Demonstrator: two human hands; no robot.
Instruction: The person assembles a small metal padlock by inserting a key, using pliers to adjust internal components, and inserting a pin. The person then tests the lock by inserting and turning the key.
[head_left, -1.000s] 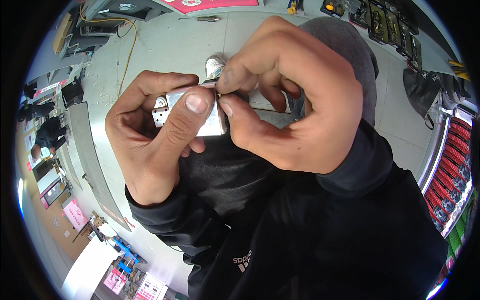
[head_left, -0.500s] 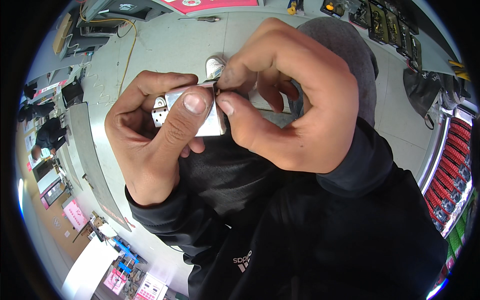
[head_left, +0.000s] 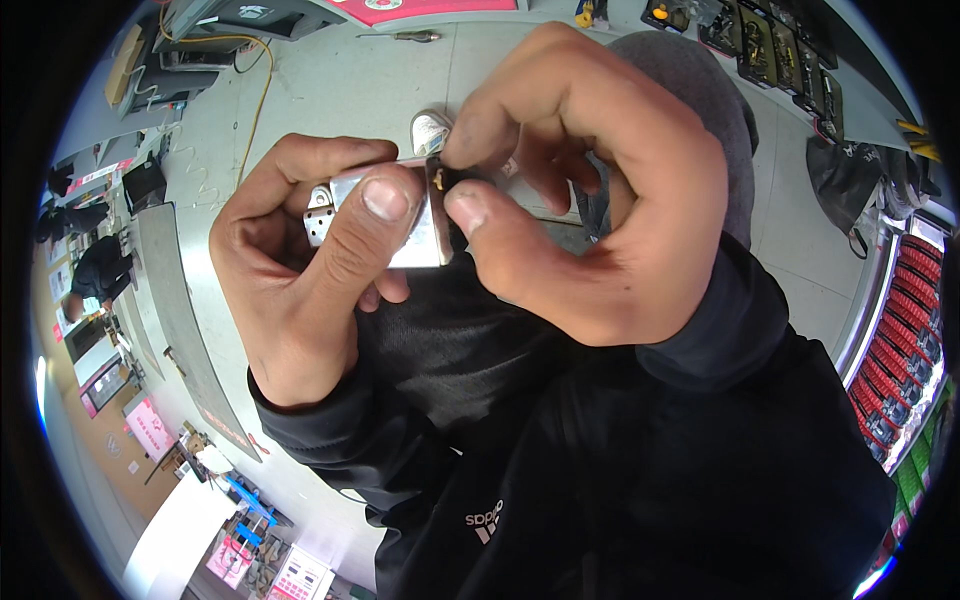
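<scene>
So, my left hand (head_left: 290,270), at ten o'clock, is clamped on a silvery lighter insert (head_left: 425,243) near eleven, its perforated chimney (head_left: 319,220) toward nine. My right hand (head_left: 640,200), around two o'clock, has thumb and forefinger tips parted beside a small brass piece (head_left: 440,181) at the insert's dark end; contact there I can't tell. The chimney end looks assembled; the dark end, I judge, isn't finished, its brass piece exposed

Yellow cable (head_left: 262,110) on pale floor (head_left: 335,90) — red coils (head_left: 900,322), black trays (head_left: 760,84) rightward
</scene>
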